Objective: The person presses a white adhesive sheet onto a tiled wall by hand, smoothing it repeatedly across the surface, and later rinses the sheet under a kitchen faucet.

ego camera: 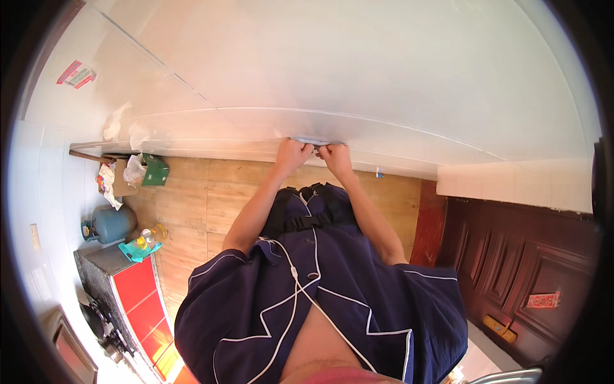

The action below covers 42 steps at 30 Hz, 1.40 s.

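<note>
Both of my hands are close together at the glossy white panelled wall [336, 72], just above picture centre. My left hand [294, 154] has its fingers curled around the left end of a thin, pale, flat item [314, 141], which looks like a folded cloth. At its right end, my right hand [335, 157] grips in the same way, with the knuckles near those of the left. The pale item lies against or very near the wall. My fingertips are mostly hidden, and a small dark patch shows between the hands.
Left stand a blue gas cylinder [113, 223], a green box [156, 170], a cardboard box [125, 180] and a red-fronted counter [136, 288] with bottles in a teal bag [139, 250]. A brown panelled door [518, 259] is at right. Wooden flooring [187, 201] lies below the wall.
</note>
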Each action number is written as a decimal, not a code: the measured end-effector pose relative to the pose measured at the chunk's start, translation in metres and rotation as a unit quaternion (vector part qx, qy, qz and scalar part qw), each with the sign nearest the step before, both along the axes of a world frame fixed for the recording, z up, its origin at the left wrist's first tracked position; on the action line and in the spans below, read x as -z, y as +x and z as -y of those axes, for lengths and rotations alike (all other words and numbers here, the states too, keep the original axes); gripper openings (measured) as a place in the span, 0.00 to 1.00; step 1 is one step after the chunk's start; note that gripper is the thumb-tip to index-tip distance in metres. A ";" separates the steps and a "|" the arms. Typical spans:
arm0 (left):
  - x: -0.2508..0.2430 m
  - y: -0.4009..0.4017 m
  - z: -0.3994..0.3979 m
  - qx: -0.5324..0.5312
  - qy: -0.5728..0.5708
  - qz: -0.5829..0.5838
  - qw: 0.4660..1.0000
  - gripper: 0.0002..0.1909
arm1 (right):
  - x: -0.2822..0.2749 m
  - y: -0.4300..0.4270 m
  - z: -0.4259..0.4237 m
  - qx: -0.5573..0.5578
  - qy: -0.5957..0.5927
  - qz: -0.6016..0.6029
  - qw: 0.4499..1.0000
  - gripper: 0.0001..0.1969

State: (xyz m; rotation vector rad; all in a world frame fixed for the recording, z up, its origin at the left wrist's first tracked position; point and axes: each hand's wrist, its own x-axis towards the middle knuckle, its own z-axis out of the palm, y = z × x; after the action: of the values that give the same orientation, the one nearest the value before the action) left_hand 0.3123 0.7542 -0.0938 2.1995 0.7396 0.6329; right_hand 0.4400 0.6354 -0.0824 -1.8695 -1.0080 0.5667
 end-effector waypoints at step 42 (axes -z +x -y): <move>-0.120 -0.108 -0.103 -0.114 0.076 0.205 0.969 0.17 | -0.133 -0.133 -0.121 0.041 0.086 0.074 0.993 0.14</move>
State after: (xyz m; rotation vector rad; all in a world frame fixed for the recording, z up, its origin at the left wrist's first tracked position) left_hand 0.2044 0.8572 0.0257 2.0325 0.7468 1.2530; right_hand 0.3069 0.7560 0.0502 -1.8103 -1.0363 0.2860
